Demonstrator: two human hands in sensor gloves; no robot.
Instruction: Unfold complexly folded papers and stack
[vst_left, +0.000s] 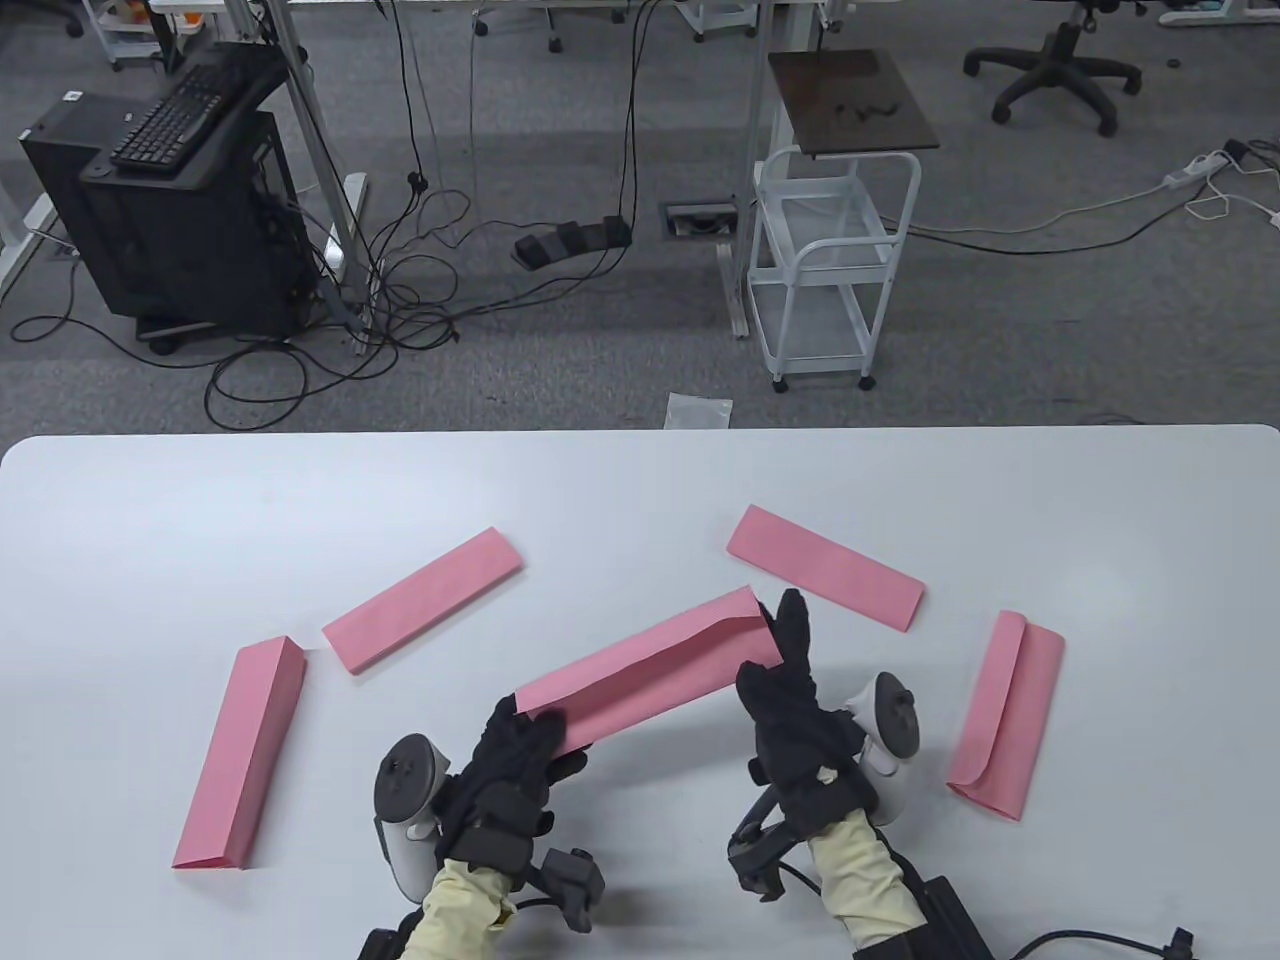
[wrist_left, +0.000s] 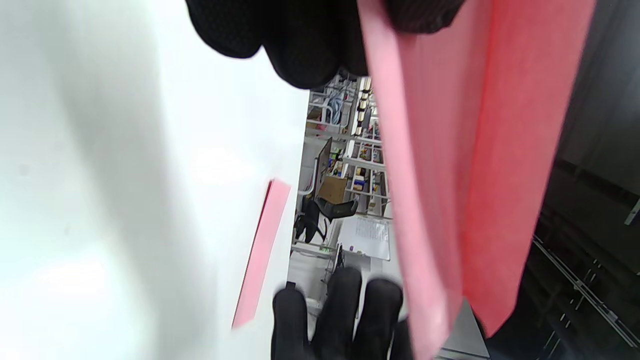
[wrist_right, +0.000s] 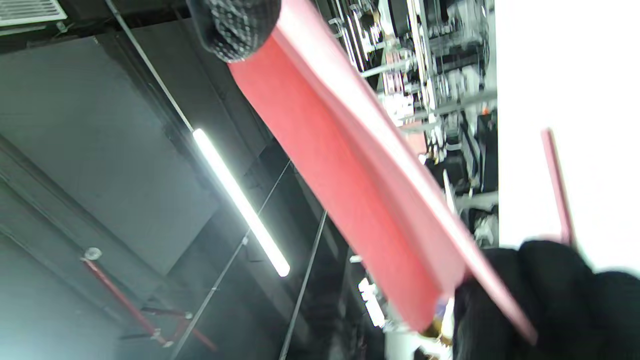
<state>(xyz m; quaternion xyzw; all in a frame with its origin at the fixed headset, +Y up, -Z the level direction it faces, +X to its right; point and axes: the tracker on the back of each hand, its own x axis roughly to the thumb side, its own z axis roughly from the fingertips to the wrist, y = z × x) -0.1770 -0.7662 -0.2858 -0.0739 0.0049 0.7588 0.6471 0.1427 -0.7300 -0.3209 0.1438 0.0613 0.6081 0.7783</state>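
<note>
A folded pink paper strip is lifted off the white table between both hands. My left hand pinches its lower left end, fingers curled round the edge. My right hand grips the upper right end, one finger stretched up along it. In the left wrist view the same paper runs down the frame with its top flap parting from the layers below. The right wrist view shows this paper slanting from my fingertip down to the other glove.
Several other folded pink strips lie on the table: one at the far left, one left of centre, one behind my right hand, one at the right. Beyond the table's far edge stand a white cart and cables.
</note>
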